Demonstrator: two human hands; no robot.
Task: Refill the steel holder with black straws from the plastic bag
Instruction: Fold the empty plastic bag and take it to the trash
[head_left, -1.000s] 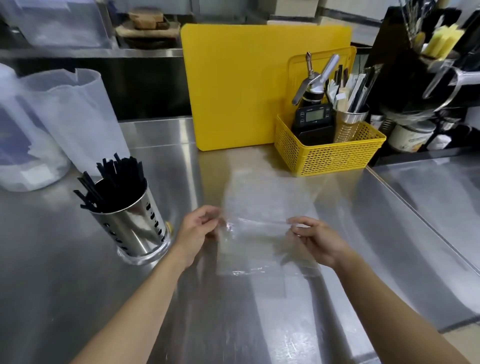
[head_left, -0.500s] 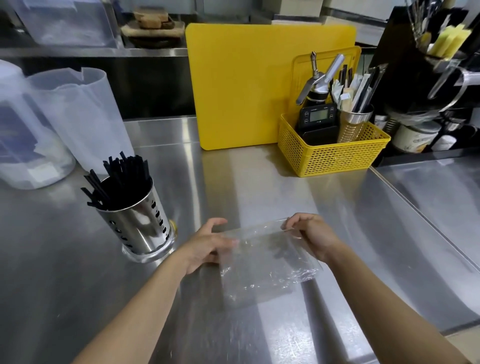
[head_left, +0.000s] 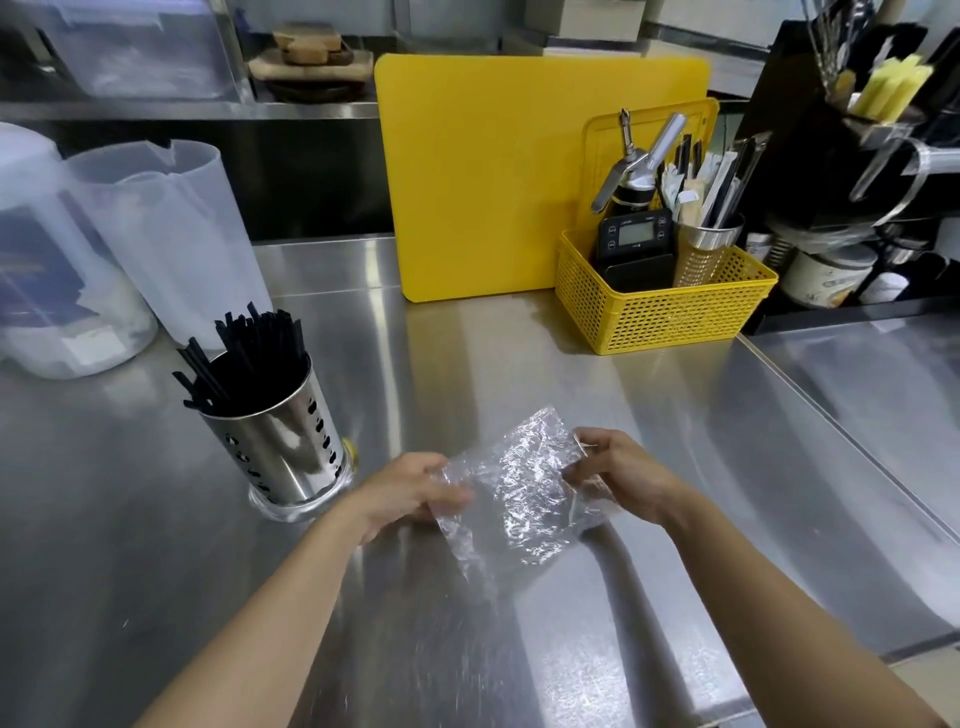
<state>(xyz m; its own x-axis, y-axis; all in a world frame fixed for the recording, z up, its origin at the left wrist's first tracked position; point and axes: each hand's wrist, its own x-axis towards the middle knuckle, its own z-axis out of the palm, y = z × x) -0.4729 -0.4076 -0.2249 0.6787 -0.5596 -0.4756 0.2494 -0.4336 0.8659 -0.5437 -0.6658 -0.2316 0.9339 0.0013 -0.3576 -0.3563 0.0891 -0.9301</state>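
Over the counter (head_left: 675, 441), my left hand (head_left: 410, 491) and right hand (head_left: 618, 470) pinch the crumpled bag (head_left: 519, 488), seemingly empty, between curled fingers; the holder (head_left: 280, 447), full of straws (head_left: 244, 358), stands upright left of it, nearer my left.

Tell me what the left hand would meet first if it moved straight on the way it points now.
The crumpled plastic bag, which the left hand itself grips; just beyond it, probably the right hand, though depth is unclear.

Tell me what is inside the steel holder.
The steel holder is packed with black straws, tips leaning left above its rim. Their lower ends and the holder's bottom are hidden behind its wall.
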